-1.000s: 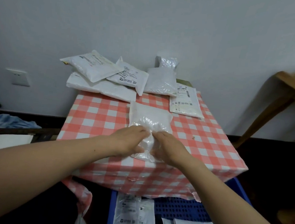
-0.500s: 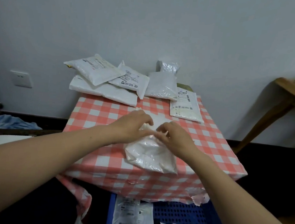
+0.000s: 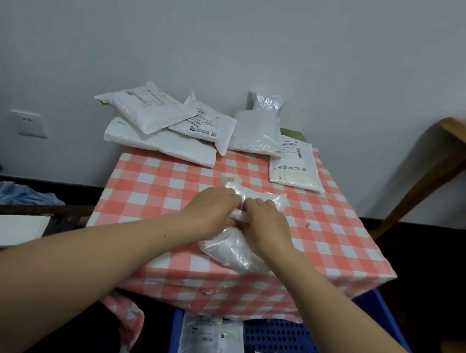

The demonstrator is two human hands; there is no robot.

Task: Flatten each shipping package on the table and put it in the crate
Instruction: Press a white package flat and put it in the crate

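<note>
A clear, puffy plastic package [image 3: 233, 253] lies in the middle of the red-checked table [image 3: 155, 186]. My left hand [image 3: 212, 211] and my right hand [image 3: 264, 221] sit side by side on its middle with fingers curled down. A ridge of plastic is bunched between them, and the package bulges at its near and far ends. Several white packages [image 3: 161, 142] are piled along the table's back edge, one labelled package [image 3: 293, 166] at the back right. A blue crate [image 3: 377, 315] stands on the floor in front of the table with flat packages [image 3: 208, 343] in it.
A wooden table [image 3: 463, 140] stands at the right against the wall. Blue cloth [image 3: 13, 193] and a white board lie at the left on the floor. A wall socket [image 3: 29, 123] is at the left. A small scrap [image 3: 308, 225] lies on the cloth.
Both hands went from the package's near end to its far end, then came back to its middle. The package has shifted toward the table's front edge.
</note>
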